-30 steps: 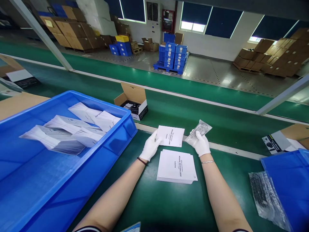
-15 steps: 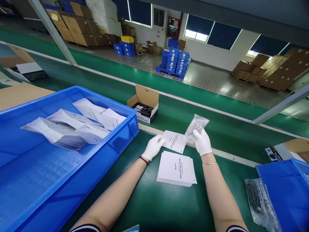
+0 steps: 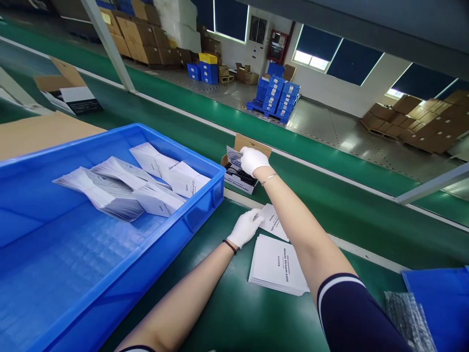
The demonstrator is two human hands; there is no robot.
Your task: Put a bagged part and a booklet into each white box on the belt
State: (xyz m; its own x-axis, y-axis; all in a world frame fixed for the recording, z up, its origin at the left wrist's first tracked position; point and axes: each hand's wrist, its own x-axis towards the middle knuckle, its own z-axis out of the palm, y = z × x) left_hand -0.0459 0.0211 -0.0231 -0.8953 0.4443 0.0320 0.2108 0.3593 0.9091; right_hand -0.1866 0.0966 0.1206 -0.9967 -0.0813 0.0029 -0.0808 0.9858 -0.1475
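Note:
My right hand, in a white glove, reaches far out over the small open cardboard box on the conveyor belt and is closed on a clear plastic bag at the box's opening. My left hand, also gloved, grips the corner of a white booklet lying on the green table. A stack of the same white booklets lies just in front of it, under my right forearm.
A large blue bin with several white booklets stands at the left. Another blue bin and a bubble-wrap bag are at the lower right. Another open box sits on the belt at far left. Pallets of cartons stand beyond.
My right hand has carried the plastic bag from beside the booklet forward and left to the open box on the belt. The box has travelled right. My left hand stays on the booklet.

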